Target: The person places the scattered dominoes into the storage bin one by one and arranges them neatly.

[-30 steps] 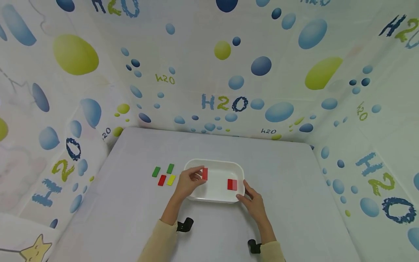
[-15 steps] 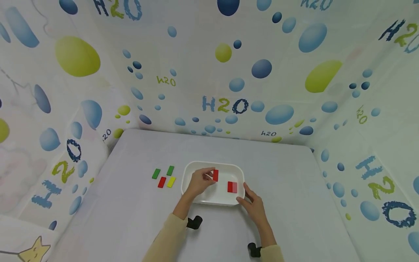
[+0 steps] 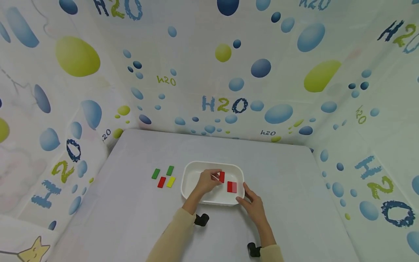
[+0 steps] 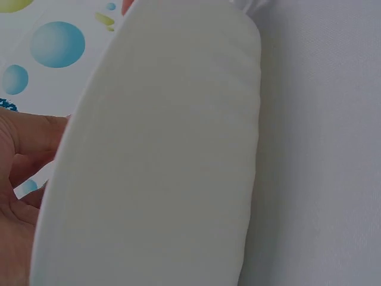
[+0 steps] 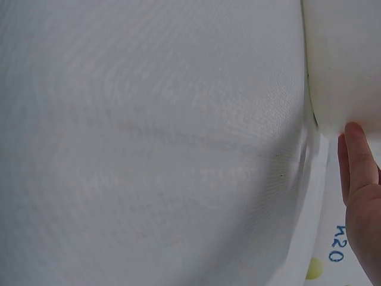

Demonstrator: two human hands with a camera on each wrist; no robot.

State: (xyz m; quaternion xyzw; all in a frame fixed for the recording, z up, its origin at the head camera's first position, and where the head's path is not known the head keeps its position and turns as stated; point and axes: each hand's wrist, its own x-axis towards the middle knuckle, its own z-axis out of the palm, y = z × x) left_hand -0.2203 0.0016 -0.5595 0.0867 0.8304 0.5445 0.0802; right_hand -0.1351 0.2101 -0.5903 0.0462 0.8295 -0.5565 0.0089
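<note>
My left hand (image 3: 207, 182) pinches a flat red rectangular block (image 3: 222, 177) between thumb and fingers, above the white tray (image 3: 191, 176). In the tray's right part lie a red block (image 3: 230, 187) and a pink one (image 3: 234, 187), side by side. My right hand (image 3: 254, 207) holds the tray's right end, thumb near the front corner and fingers along the side. The tray's outer wall (image 4: 161, 143) fills much of the left wrist view and hides the left fingertips. In the right wrist view, a finger of the right hand (image 5: 363, 185) touches the tray (image 5: 345, 65).
Left of the tray lie two green blocks (image 3: 155, 174) (image 3: 170, 170), a red block (image 3: 161, 182) and a yellow block (image 3: 171, 182) on the white table (image 3: 131, 218). Sheets printed with bubbles and "H2O" (image 3: 224, 103) rise behind and at both sides.
My left hand has carried the red block rightward across the tray, closer to the red and pink pair. The right hand stays at the tray's right end.
</note>
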